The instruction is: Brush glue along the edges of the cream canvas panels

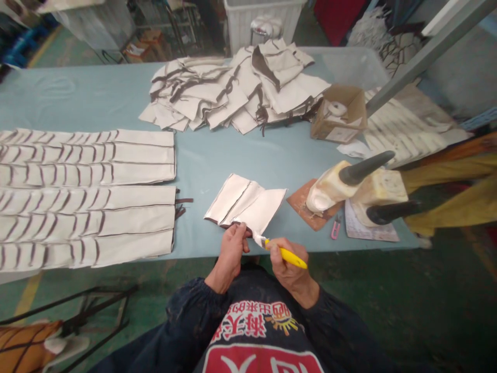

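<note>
A cream fabric piece [252, 199] with dark brown edging lies on the blue-green table in front of me, with folds running across it. My left hand [231, 254] pinches its near edge by the dark trim. In my right hand [289, 272] is a brush with a yellow handle [292, 258]. White, paste-like stuff coats the brush tip, which touches the fabric's near corner just right of my left fingers. The part of the trim under my left fingertips is hidden.
Overlapping rows of similar pieces [143, 155] cover the table's left side. A loose heap [217, 93] lies at the back, beside a cardboard box [341, 114]. To the right are two smeared containers with black handles [368, 168] and a pink cutter [335, 228].
</note>
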Tool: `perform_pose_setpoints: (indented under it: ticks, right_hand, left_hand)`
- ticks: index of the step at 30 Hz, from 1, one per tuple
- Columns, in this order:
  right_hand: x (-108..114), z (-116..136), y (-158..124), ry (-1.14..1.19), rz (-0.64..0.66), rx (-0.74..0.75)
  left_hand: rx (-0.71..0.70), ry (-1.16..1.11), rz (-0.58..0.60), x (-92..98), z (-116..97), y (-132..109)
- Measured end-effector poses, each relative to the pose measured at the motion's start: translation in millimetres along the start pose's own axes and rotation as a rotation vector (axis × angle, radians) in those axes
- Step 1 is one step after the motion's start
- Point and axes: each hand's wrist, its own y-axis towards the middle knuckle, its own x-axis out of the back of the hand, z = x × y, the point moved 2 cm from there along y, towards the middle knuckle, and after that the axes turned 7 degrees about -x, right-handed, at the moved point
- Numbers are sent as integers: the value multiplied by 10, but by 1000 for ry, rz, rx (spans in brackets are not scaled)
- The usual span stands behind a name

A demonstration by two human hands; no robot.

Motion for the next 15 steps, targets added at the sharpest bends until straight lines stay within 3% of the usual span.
perform_pose_setpoints:
  ticks: [7, 11, 15]
  right_hand:
    - [69, -48, 31, -22, -59, -43]
    - [55, -33, 19, 8, 1, -32]
    - [57, -99, -9, 68, -46, -139]
  left_hand:
    - [-3, 13, -14, 5, 26, -15]
    - [-17, 26, -19, 8, -1, -21]
    - [-21, 44, -24, 11, -13, -39]
